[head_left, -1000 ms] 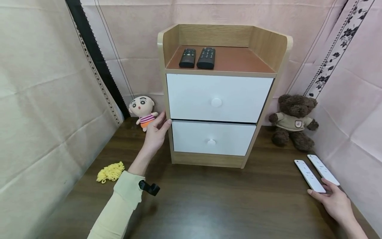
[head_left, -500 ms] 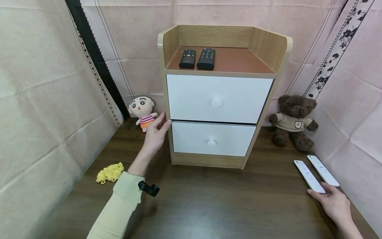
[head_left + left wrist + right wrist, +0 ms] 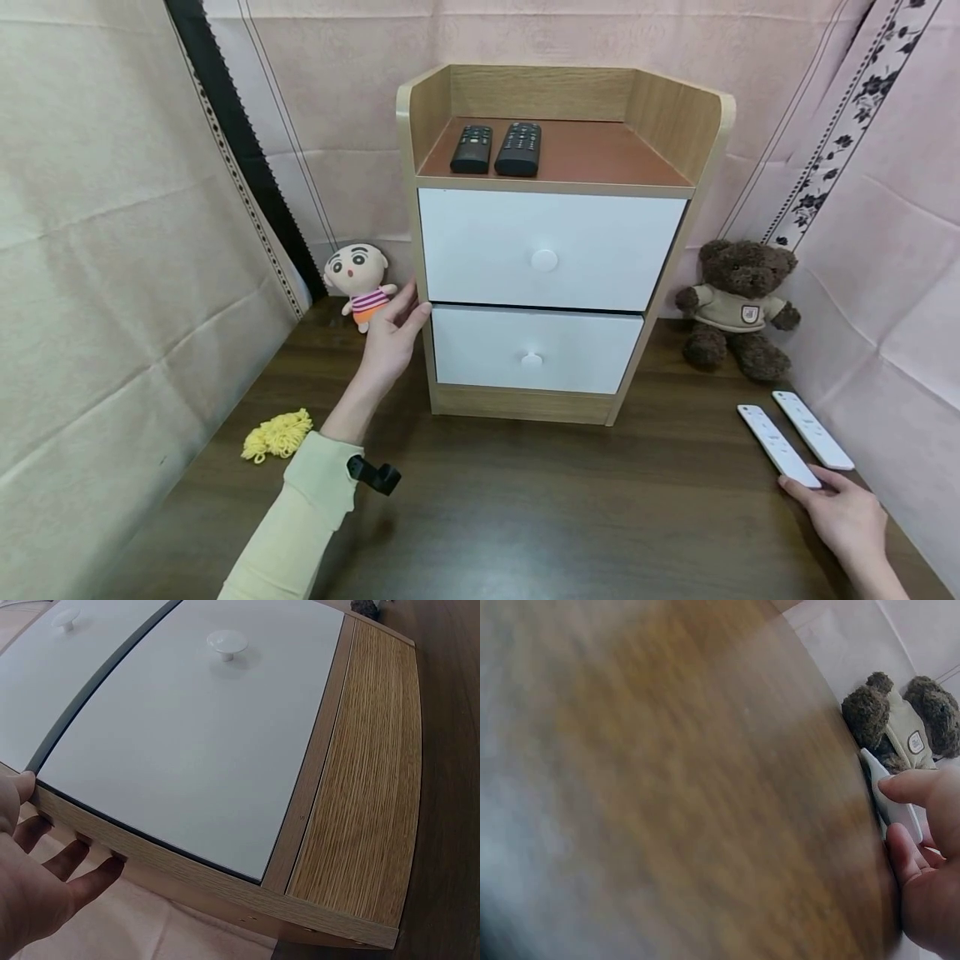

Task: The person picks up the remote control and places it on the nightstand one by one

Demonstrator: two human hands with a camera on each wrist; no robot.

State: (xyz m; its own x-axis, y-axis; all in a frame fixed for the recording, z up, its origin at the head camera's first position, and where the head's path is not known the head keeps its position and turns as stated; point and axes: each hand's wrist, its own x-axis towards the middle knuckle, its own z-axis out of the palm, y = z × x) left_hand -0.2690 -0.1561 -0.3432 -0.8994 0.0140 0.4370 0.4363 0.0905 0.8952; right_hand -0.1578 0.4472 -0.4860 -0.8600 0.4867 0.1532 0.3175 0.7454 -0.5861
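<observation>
Open bench [image 3: 570, 508] spans the front of the cabinet [image 3: 480, 258], from left sleeve [image 3: 300, 508] to white remotes [image 3: 778, 446]. The bear [image 3: 742, 308] sits behind them; cloth [image 3: 885, 350] walls their right.

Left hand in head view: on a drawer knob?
No, the left hand holds the left edge of the cabinet, away from both white knobs.

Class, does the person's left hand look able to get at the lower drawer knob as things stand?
Probably yes: the left hand grips the cabinet by its nearby left edge, and nothing shows in front of the lower drawer knob. It would likely have to release that edge first.
</observation>
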